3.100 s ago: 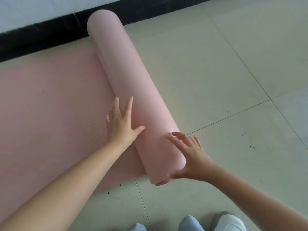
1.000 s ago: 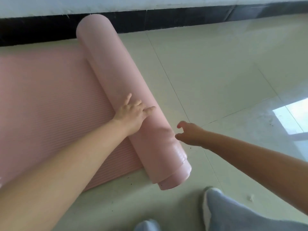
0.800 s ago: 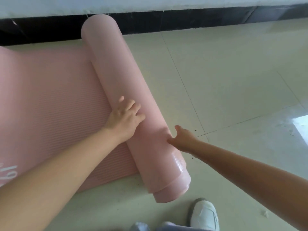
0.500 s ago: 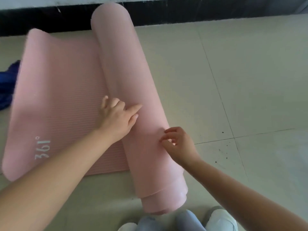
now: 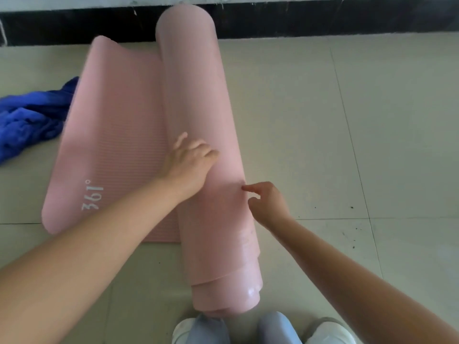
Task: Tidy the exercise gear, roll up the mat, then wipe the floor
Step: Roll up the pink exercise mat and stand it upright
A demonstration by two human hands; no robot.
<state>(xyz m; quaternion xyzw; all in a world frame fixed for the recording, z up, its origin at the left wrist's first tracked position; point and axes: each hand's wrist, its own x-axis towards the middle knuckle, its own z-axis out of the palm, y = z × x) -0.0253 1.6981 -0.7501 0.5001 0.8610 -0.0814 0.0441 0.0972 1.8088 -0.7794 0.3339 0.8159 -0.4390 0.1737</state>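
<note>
Pink ribbed foam mat (image 5: 116, 145) is being rolled on the pale tiled floor (image 5: 347, 120), with a short flat stretch left. The roll is being pressed by the left hand (image 5: 188, 165), fingers loosely curled; the right hand (image 5: 268, 202) is touching its side, fingers bent, gripping nothing. Even pressure is advised, since the near end is telescoping.

I've got one view only, head cam, wide-angle. It looks steeply down and forward from above, close over the floor (image 5: 323, 120). My own shoes (image 5: 198, 331) sit at the bottom edge, the wall base (image 5: 323, 21) runs along the top edge.
</note>
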